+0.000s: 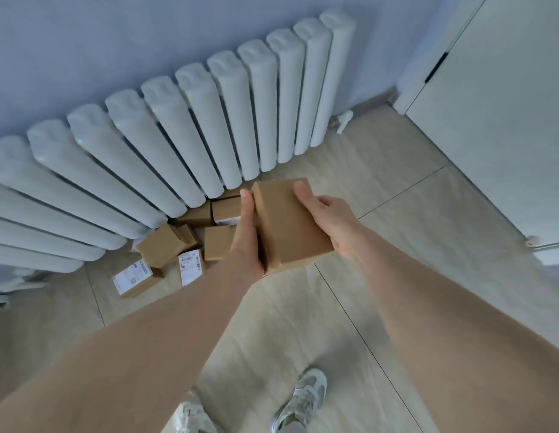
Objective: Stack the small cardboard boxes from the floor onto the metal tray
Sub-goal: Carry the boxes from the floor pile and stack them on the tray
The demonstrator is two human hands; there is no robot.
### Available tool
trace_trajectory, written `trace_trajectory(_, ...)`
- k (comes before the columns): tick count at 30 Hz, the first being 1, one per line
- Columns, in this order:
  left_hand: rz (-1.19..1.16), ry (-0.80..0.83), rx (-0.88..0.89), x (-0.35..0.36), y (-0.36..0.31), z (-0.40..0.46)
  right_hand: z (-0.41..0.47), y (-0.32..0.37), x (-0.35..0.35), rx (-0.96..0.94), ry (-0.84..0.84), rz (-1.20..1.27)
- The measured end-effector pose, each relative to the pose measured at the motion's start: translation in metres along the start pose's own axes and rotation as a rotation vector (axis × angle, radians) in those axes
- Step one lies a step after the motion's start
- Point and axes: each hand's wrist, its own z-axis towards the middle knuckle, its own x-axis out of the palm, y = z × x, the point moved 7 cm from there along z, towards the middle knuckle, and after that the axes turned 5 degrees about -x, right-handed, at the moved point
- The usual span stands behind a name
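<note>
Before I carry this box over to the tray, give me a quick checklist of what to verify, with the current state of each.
1. Left hand on the held box: grips its left side, ok.
2. Right hand on the box: holds the right side, thumb on top, ok.
3. Box lifted off the floor: ok.
4. Metal tray located: not in view, cannot tell.
5. Path at the feet: tiles around the shoes look bare, ok.
6. Work left: more boxes on the floor by the radiator, not ok yet.
</note>
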Motion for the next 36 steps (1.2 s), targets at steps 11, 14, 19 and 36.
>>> trace_trajectory(11,0.152,0.165,-0.008,0.086,-0.016,-0.173,-0.185,0.070,-0.069,0.042,-0.047,0.345)
trace_trajectory(14,0.207,0.237,-0.013,0.105,-0.014,-0.216,-0.237,0.088,-0.083,0.013,-0.117,0.451)
trace_trajectory(19,0.378,0.368,-0.009,0.138,-0.004,-0.271,-0.306,0.093,-0.107,-0.006,-0.283,0.569)
trace_trajectory(36,0.934,0.688,0.006,0.246,0.170,-0.417,-0.518,-0.013,-0.228,-0.045,-0.844,0.757)
